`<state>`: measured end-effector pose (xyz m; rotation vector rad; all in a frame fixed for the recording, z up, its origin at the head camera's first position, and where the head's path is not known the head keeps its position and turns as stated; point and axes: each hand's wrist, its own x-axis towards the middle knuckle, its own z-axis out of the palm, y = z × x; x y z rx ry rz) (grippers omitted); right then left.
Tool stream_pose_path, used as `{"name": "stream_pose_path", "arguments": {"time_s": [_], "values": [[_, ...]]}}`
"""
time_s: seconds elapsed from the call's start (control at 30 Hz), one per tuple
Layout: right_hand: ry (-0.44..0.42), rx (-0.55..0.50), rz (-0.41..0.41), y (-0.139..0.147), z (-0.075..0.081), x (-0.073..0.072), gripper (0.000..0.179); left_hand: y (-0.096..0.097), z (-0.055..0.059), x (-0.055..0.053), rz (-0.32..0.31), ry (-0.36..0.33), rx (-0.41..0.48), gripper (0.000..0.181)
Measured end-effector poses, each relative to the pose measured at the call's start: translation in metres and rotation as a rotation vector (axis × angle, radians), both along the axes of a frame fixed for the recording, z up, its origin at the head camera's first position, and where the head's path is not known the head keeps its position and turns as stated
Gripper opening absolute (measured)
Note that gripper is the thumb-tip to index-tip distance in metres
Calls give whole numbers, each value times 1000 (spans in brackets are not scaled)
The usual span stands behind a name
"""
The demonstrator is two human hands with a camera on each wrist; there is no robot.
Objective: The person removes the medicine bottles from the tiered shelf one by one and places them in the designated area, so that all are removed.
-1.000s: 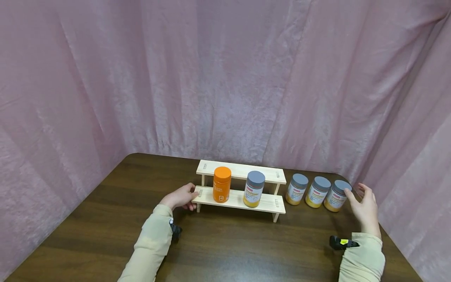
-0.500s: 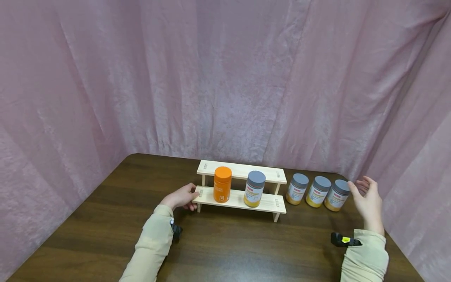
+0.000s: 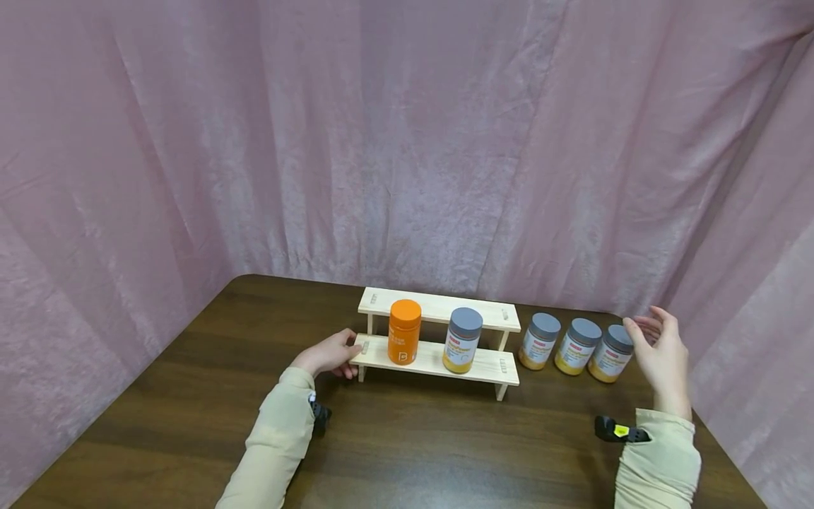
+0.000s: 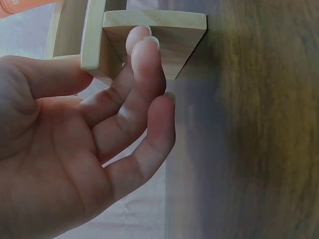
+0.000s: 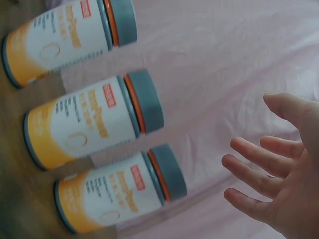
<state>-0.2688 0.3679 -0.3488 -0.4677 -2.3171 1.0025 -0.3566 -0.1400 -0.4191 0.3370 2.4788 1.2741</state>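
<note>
My left hand grips the left end of a pale wooden two-tier shelf rack. In the left wrist view, its thumb lies on the lower board and the fingers curl beneath by the leg. An orange jar and a grey-lidded jar stand upright on the lower tier. My right hand is beside the rightmost of three more grey-lidded jars on the table. The right wrist view shows its fingers spread and apart from those jars, nothing held.
The other two jars in the row are a middle jar and a left jar close to the rack's right end. Pink curtains hang behind the dark wooden table and along its sides.
My right hand has drawn off the rightmost jar's lid and risen slightly, fingers spreading. That jar sits a little closer to its neighbour. My left hand stays on the rack's left end.
</note>
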Motion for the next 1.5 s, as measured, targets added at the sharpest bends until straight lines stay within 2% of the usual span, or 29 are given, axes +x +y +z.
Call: {"name": "stream_pose_path", "arguments": {"time_s": [0.3, 0.5, 0.77, 0.9, 1.0, 1.23, 1.37, 1.5], "values": [[12, 81, 128, -22, 12, -3, 63, 0, 2, 1, -5, 4, 9, 28], [97, 119, 202, -33, 11, -8, 55, 0, 3, 1, 2, -10, 10, 30], [244, 115, 213, -50, 6, -18, 37, -1, 1, -1, 3, -4, 6, 29], [260, 118, 261, -56, 5, -21, 36, -1, 0, -2, 5, -8, 13, 29], [288, 112, 320, -62, 4, -24, 34, -1, 0, -2, 12, -14, 16, 28], [395, 26, 457, -76, -2, -34, 24, -1, 0, -2, 9, -16, 22, 29], [384, 26, 500, -82, -4, -37, 24, -2, 0, -3, 2, -14, 27, 29], [349, -47, 651, -86, -5, -37, 31, -2, 0, -3, 0, -18, 34, 29]]}}
